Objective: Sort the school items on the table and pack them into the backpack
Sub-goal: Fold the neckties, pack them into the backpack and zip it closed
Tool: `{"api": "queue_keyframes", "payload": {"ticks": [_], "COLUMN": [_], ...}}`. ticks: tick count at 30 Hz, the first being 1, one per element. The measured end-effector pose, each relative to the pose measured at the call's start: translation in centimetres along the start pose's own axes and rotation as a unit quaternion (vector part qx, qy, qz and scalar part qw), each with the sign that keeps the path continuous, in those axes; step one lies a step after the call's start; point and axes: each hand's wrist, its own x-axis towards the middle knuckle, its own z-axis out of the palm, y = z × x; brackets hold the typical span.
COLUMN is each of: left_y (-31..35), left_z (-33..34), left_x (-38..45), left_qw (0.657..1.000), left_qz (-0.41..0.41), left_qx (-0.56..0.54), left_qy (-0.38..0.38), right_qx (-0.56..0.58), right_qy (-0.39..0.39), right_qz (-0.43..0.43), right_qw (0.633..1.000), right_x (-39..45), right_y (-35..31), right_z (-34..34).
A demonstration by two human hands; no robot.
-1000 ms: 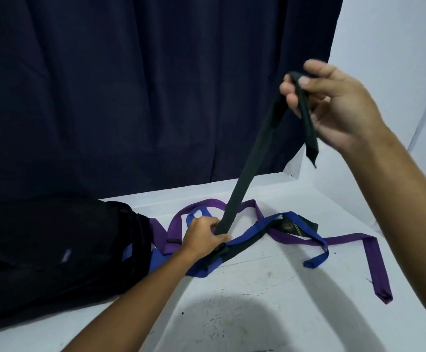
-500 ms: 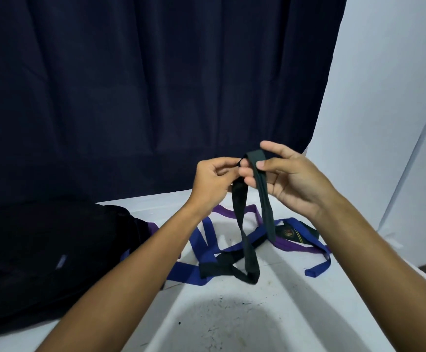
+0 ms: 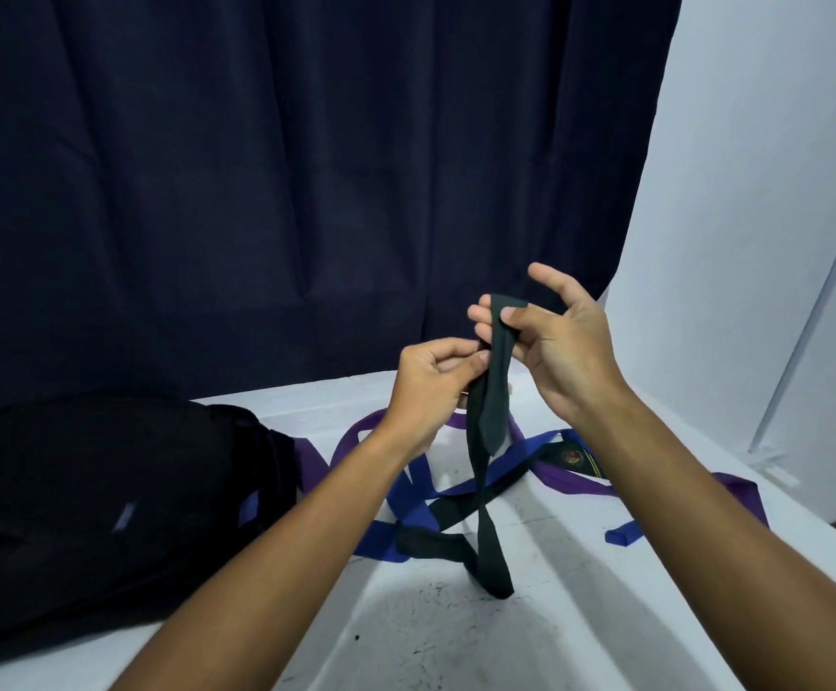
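Above the table (image 3: 580,640) — both hands (image 3: 431,376) pinch the dark tie (image 3: 498,391).

The tie (image 3: 493,391) held up is dark green. Blue (image 3: 408,496) and purple (image 3: 563,478) ties lie on the white table (image 3: 530,640). The backpack (image 3: 107,491) is black, the curtain (image 3: 306,167) navy.

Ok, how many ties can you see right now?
3. The dark green tie is held up in both hands, its lower part trailing on the table. The blue tie and purple tie lie tangled beneath it. More could be hidden under the tangle.
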Motion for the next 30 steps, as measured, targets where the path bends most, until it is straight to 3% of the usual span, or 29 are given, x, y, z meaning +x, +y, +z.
{"api": "queue_keyframes", "payload": {"ticks": [5, 12, 14, 17, 19, 21, 24, 30], "left_y": [0.5, -0.2, -0.4, -0.3, -0.1, 0.2, 0.2, -0.6], "left_z": [0.8, 0.3, 0.1, -0.2, -0.3, -0.4, -0.2, 0.3], "left_x": [-0.9, -1.4, -1.3, -1.2, -1.1, -1.1, -1.0, -1.7], "left_qw": [0.994, 0.997, 0.997, 0.997, 0.997, 0.997, 0.998, 0.999], "left_qz": [-0.077, -0.075, -0.069, -0.059, -0.054, -0.054, -0.049, -0.042], "left_qx": [-0.081, -0.023, -0.027, -0.044, -0.044, -0.039, -0.023, 0.007], "left_qy": [0.016, -0.004, 0.009, 0.026, 0.03, 0.034, 0.033, 0.017], "right_qx": [-0.04, -0.136, -0.214, -0.34, -0.317, -0.222, -0.161, -0.22], "right_qy": [0.02, -0.041, -0.045, 0.027, 0.027, -0.064, -0.159, -0.055], "right_qz": [-0.038, -0.002, -0.002, -0.103, -0.126, -0.051, 0.048, -0.026], "right_qw": [0.998, 0.99, 0.976, 0.935, 0.94, 0.972, 0.973, 0.974], "right_x": [0.4, 0.7, 0.8, 0.7, 0.2, -0.5, -0.9, 0.4], "right_y": [0.7, -0.2, -1.0, -1.5, -1.2, -0.6, 0.5, 1.1], "right_z": [0.0, -0.6, -0.8, -1.4, -2.0, -2.7, -3.0, -1.9]}}
